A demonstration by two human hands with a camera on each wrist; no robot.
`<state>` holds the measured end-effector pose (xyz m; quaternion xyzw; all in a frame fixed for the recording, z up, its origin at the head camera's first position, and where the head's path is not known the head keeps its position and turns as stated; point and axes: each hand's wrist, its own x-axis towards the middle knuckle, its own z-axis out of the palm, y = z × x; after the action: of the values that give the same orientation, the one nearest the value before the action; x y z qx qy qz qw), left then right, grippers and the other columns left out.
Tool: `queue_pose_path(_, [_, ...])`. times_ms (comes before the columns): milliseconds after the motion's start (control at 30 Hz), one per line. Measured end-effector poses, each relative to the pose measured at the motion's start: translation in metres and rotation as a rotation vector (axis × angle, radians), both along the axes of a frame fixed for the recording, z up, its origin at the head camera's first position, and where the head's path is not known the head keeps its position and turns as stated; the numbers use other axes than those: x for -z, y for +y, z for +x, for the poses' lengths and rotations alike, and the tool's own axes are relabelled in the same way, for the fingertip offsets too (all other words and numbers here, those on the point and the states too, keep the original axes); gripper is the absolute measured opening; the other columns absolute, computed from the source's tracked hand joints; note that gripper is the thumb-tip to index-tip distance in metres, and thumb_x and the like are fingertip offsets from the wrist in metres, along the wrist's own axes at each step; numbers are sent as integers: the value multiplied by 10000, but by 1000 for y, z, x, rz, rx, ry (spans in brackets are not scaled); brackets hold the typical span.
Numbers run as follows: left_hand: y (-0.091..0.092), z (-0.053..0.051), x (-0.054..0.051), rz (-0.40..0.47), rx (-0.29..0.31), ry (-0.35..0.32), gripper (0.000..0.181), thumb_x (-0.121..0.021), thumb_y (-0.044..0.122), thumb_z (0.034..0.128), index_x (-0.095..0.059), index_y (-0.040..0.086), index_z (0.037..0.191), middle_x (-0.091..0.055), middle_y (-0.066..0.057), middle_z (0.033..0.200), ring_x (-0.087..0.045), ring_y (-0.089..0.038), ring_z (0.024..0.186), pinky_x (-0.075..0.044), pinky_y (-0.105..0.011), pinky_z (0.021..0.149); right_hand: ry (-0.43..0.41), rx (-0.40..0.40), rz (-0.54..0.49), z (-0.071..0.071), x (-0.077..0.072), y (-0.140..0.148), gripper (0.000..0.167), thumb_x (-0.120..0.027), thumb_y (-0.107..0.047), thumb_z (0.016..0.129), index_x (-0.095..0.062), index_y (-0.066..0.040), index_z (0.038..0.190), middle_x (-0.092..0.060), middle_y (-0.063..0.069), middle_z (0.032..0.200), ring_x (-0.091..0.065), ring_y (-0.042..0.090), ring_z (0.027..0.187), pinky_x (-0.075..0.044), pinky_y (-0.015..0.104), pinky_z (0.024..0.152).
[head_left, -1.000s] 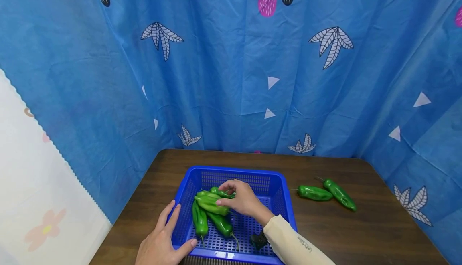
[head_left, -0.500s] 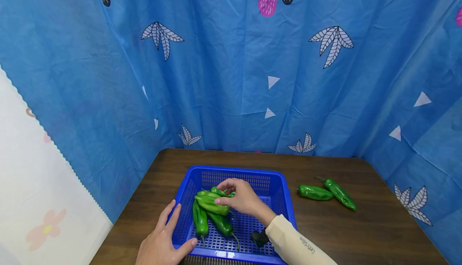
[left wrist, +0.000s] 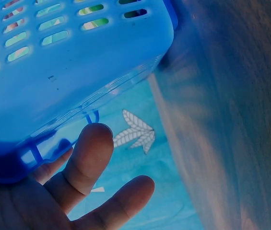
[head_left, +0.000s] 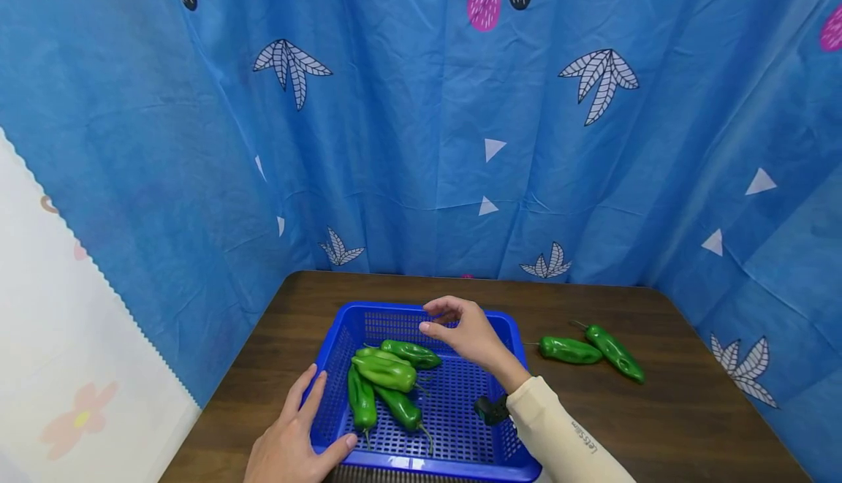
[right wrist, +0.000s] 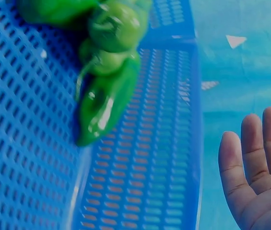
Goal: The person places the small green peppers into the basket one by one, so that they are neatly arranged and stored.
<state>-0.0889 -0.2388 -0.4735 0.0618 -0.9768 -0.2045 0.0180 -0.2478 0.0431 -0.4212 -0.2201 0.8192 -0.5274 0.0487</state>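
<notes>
A blue plastic basket [head_left: 454,424] holds several green peppers grouped at its left side. A dark green pepper [head_left: 412,354] lies along the back of the group, and a pale green pepper [head_left: 384,374] rests on top of others; the right wrist view shows stacked peppers [right wrist: 113,28] beside the mesh wall. My right hand [head_left: 463,328] hovers over the basket's back right, fingers loosely bent, holding nothing. At the basket's left front corner, my left hand [head_left: 292,432] touches the rim with spread, fairly straight fingers, seen from below in the left wrist view.
Two more green peppers, one short [head_left: 569,350] and one longer [head_left: 615,354], lie on the wooden table [head_left: 658,432] right of the basket. A blue patterned curtain [head_left: 408,139] hangs behind. A black device [head_left: 490,410] sits at my right wrist.
My right hand has let go of the dark green pepper at the back and risen to the right. The pepper stays in the basket. My left hand keeps its place on the rim.
</notes>
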Motion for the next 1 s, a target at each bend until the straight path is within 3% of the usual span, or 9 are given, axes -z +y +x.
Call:
queue_pose_path(200, [0, -1, -1, 3, 6, -5, 1121, -644, 840, 702, -370, 180, 1565, -220, -5, 1640, -668, -324, 1133, -537, -418, 612, -3, 77, -56, -6, -10, 18, 337, -767, -331, 892, -687, -231, 1203, -684, 43, 1201, -648, 173, 1006, -547, 322, 817])
queue_pose_path(600, [-1, -2, -1, -3, -2, -25, 1127, -650, 835, 700, -363, 177, 1569, -218, -1, 1638, -675, -302, 1111, -510, -387, 580, 75, 148, -70, -11, -29, 51, 349, -740, -360, 913, -682, -215, 1224, -666, 26, 1225, -619, 202, 1031, -519, 341, 871])
queue_pose_path(1000, [-3, -4, 0, 1, 3, -29, 1122, -641, 830, 713, -357, 165, 1571, -212, -6, 1637, -675, -308, 1110, -509, -384, 576, 101, 227, -36, -12, -33, 81, 391, -716, -417, 921, -665, -208, 1247, -654, 42, 1255, -614, 216, 1086, -498, 393, 938])
